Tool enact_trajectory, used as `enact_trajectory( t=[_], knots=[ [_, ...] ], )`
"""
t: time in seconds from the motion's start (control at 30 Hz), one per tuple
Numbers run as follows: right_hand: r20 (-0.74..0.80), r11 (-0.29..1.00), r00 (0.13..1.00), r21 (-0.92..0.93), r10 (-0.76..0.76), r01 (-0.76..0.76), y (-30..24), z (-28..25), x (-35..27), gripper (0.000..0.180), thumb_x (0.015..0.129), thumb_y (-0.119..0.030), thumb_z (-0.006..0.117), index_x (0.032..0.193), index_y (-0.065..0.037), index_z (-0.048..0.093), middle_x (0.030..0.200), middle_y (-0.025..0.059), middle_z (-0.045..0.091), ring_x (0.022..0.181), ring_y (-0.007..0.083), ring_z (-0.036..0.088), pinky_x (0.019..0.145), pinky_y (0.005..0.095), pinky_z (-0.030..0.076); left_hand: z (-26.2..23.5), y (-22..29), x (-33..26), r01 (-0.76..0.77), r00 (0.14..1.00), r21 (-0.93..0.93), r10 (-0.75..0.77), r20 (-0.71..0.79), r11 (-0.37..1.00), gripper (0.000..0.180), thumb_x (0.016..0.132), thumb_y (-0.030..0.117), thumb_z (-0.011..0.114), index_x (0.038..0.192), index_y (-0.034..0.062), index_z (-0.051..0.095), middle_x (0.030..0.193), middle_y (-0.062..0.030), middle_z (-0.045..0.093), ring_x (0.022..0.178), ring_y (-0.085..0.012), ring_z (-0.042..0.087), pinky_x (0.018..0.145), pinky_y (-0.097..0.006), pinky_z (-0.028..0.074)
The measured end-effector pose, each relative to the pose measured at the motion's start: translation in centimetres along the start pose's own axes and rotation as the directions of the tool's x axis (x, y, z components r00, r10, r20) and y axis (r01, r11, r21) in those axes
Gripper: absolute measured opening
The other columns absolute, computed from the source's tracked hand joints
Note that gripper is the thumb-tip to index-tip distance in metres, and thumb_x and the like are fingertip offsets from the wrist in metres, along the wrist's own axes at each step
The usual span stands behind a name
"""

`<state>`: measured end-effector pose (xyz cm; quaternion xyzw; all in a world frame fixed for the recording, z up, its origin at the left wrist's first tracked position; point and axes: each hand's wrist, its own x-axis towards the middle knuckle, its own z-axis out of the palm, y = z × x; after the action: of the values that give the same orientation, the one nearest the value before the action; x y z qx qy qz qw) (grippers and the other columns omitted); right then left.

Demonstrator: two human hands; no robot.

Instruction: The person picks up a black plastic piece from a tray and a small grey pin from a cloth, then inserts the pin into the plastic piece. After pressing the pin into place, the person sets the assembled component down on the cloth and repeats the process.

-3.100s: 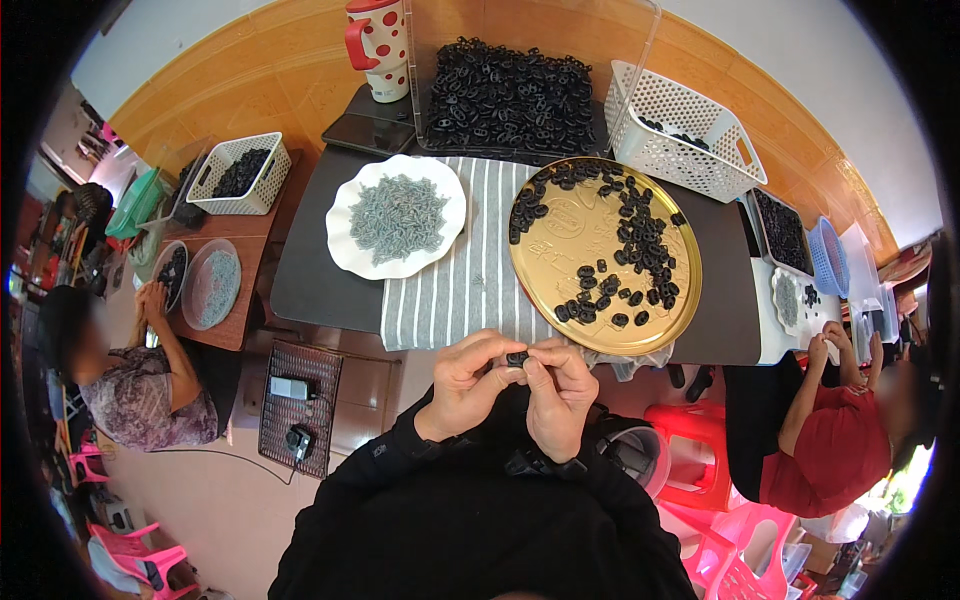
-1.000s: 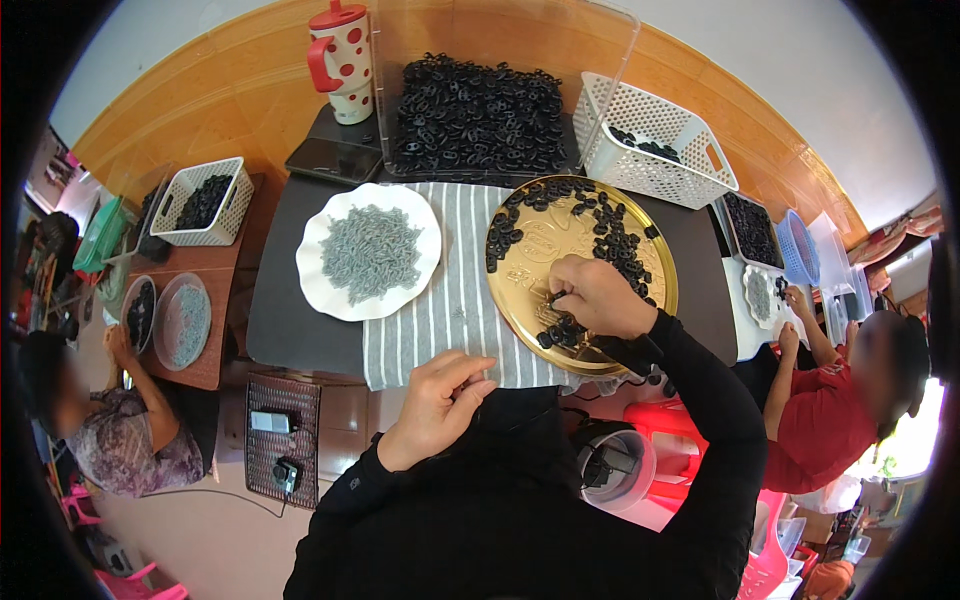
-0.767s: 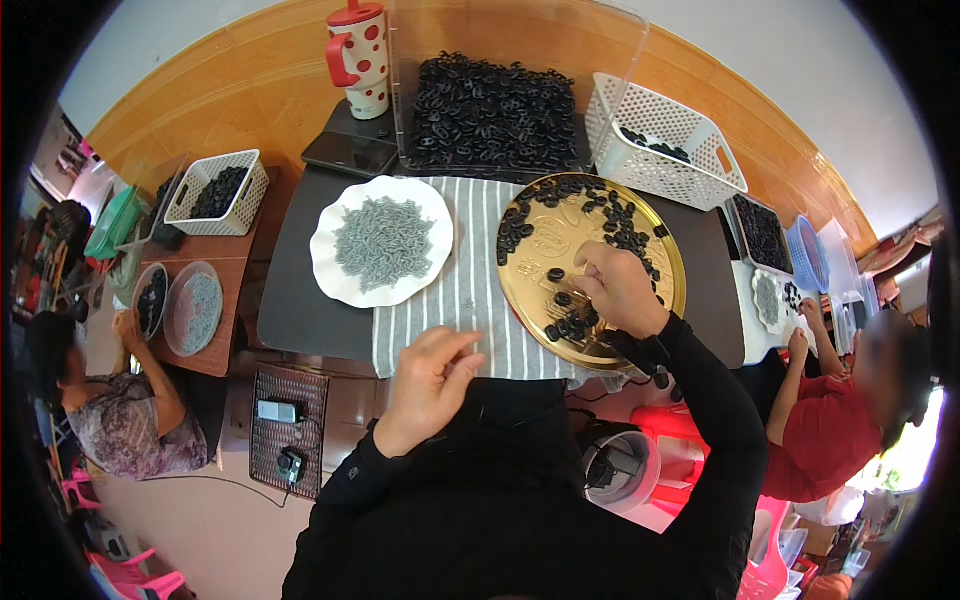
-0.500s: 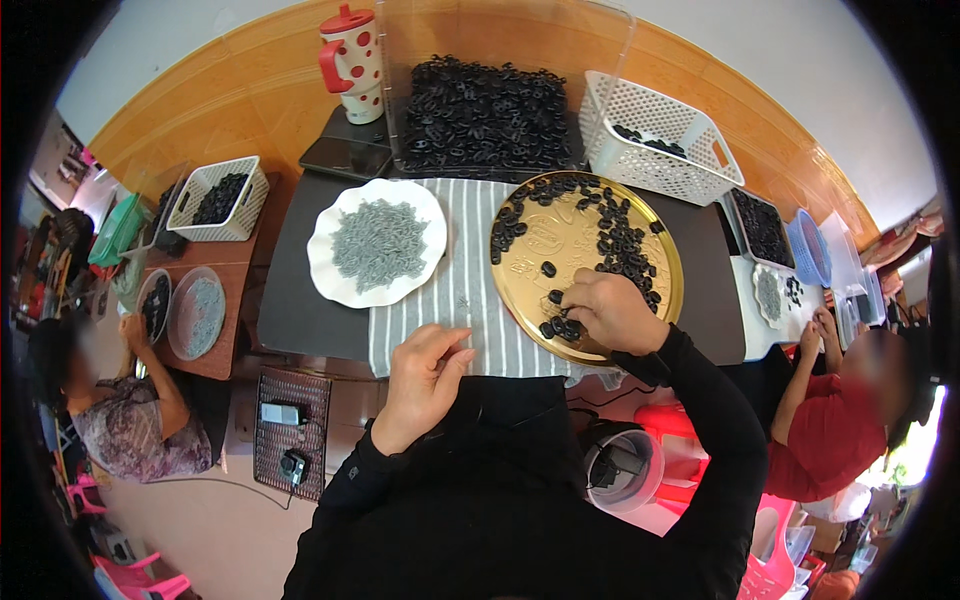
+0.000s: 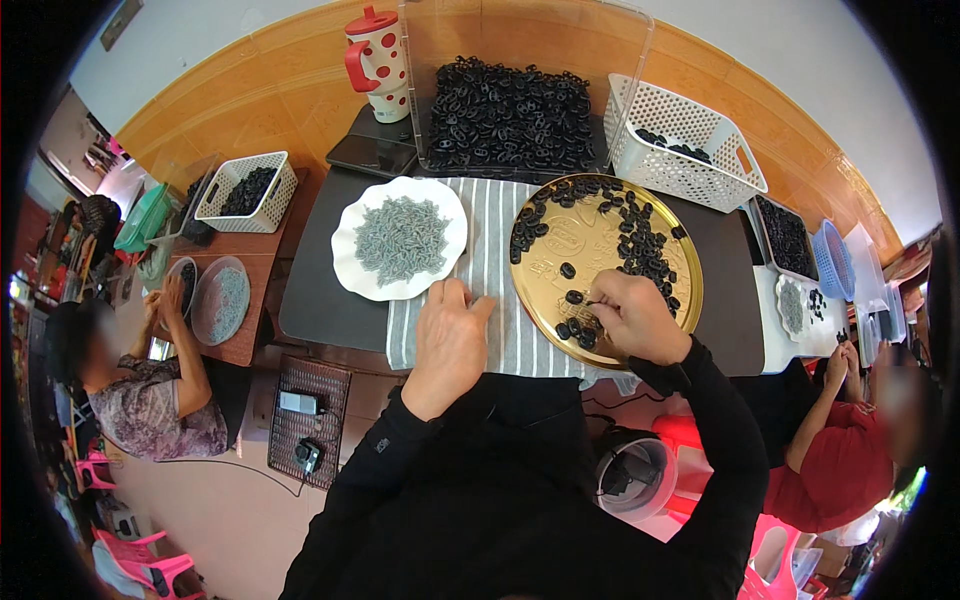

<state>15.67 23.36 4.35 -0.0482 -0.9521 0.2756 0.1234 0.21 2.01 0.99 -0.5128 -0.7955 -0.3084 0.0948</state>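
Observation:
My left hand rests over the striped cloth, fingers bent and thumb apart, its fingertips close to the lower rim of a white scalloped plate. That plate is heaped with small grey screw-like pins. Over the lower right of a round gold tray, my right hand is closed in a pinch. A small dark bit shows at its fingertips, mostly hidden. Loose black oval pieces line the tray's far and right sides, and a few lie beside the right fingertips.
A clear bin of black pieces stands behind, beside a white perforated basket. A spotted tumbler and a phone are at the back left. Co-workers sit at left and right.
My left hand has moved forward toward the plate's rim, fingers pointing farther ahead. My right hand stays over the tray, its pinch now apart from the nearest oval. The whole view has shifted slightly.

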Motion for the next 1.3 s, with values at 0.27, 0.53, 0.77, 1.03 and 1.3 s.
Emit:
enact_trajectory(
  t=[0.27,0.53,0.77,1.03,1.3],
  knots=[
    [-0.2,0.954,0.971,0.293,0.134,-0.072,-3.1,0.5,-3.0,0.01,0.076,0.002,0.061,0.085,0.001,0.059,0.073,0.0139,0.055,0.065,0.0297,0.058,0.057,0.0345,0.044,1.2,-0.6,0.6,-0.032,0.997,-0.117,0.025,-0.067,0.993,0.011,0.074,-0.008,0.058,0.083,-0.0026,0.055,0.086,-0.0151,0.052,0.085,-0.0335,0.051,0.072,-0.041,0.044],
    [-0.373,0.921,0.897,0.381,0.235,-0.083,-4.6,2.2,-4.6,0.012,0.079,0.008,0.059,0.089,0.002,0.062,0.076,0.0089,0.055,0.064,0.0164,0.054,0.055,0.0269,0.041,1.8,-1.1,0.4,-0.056,0.993,-0.18,0.036,-0.113,0.982,0.014,0.076,-0.01,0.057,0.088,-0.0029,0.054,0.083,-0.0164,0.054,0.079,-0.0348,0.055,0.069,-0.042,0.046],
    [-0.484,0.846,0.813,0.533,0.324,-0.02,-5.4,5.3,-4.8,0.015,0.082,0.009,0.058,0.093,0.001,0.063,0.079,0.0064,0.056,0.065,0.0116,0.051,0.059,0.0218,0.04,1.6,-1.0,0.4,-0.074,0.988,-0.191,0.045,-0.15,0.979,0.022,0.077,-0.011,0.058,0.098,-0.0038,0.062,0.082,-0.0162,0.056,0.078,-0.0341,0.057,0.066,-0.041,0.047],
    [-0.462,0.769,0.771,0.637,0.438,-0.055,-5.1,5.4,-4.9,0.013,0.082,0.009,0.061,0.092,0.003,0.062,0.083,0.0033,0.055,0.068,0.0073,0.05,0.062,0.0204,0.041,0.4,-1.0,0.3,-0.077,0.976,-0.366,-0.005,-0.217,0.928,0.014,0.08,-0.008,0.061,0.092,-0.0017,0.067,0.082,-0.0118,0.059,0.069,-0.0225,0.058,0.06,-0.029,0.045],
    [-0.409,0.709,0.801,0.704,0.438,-0.028,-7.1,7.9,-3.8,0.011,0.084,0.007,0.062,0.094,0.003,0.062,0.079,0.0036,0.06,0.068,0.0083,0.057,0.061,0.0196,0.044,0.3,0.9,-1.6,0.313,0.949,-0.882,-0.156,0.274,0.352,0.013,0.086,-0.002,0.062,0.097,-0.0009,0.069,0.085,-0.0065,0.065,0.075,-0.0116,0.061,0.061,-0.023,0.045]
  ],
)
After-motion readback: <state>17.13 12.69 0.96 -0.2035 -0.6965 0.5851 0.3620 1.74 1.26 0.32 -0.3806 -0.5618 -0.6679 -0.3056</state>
